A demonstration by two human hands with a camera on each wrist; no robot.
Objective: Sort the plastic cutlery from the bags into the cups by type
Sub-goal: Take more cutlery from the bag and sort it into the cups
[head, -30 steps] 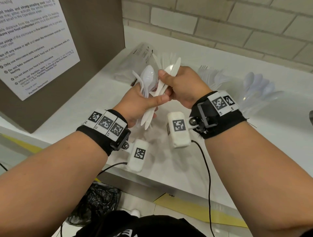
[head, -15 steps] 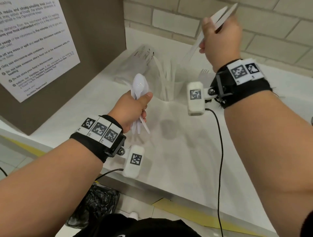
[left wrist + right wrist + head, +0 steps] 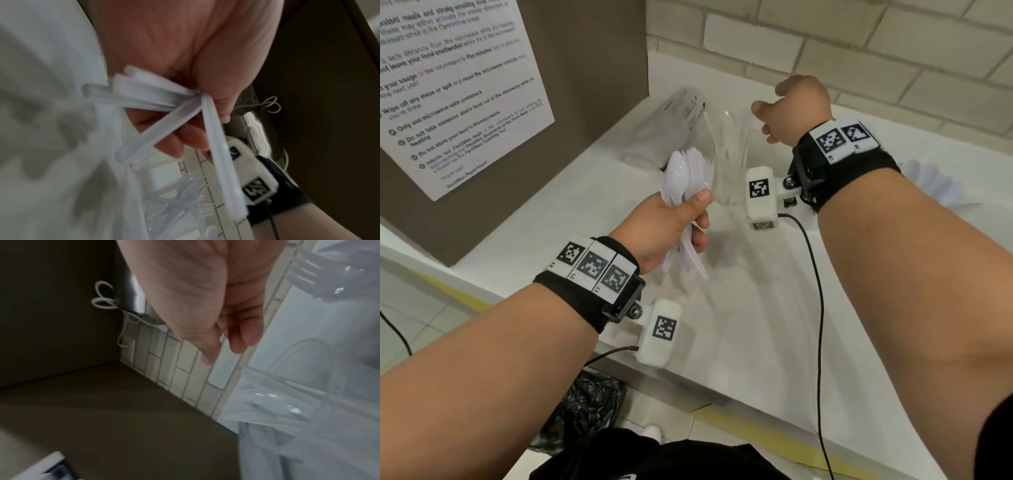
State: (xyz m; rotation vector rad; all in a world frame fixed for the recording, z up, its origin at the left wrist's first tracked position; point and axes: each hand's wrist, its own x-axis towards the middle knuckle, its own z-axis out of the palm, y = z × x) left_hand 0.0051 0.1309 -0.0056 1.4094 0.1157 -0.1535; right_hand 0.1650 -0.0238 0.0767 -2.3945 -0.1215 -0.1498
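Observation:
My left hand grips a bundle of white plastic spoons and forks by the handles, bowls up, over the white counter. The left wrist view shows the crossed handles sticking out of my left hand. My right hand hovers just above a clear cup that holds white knives. Its fingers hang loosely curled and it holds nothing, as the right wrist view confirms for the right hand. A clear plastic bag lies behind the cup.
A brown panel with a printed notice stands at the left and a brick wall at the back. White spoons fan out behind my right forearm. A clear cup of forks stands by the wall. A black bag lies on the floor.
My right hand took white knives from the bundle, raised them, then came down over the clear cup and now holds nothing. My left hand keeps its grip on the rest.

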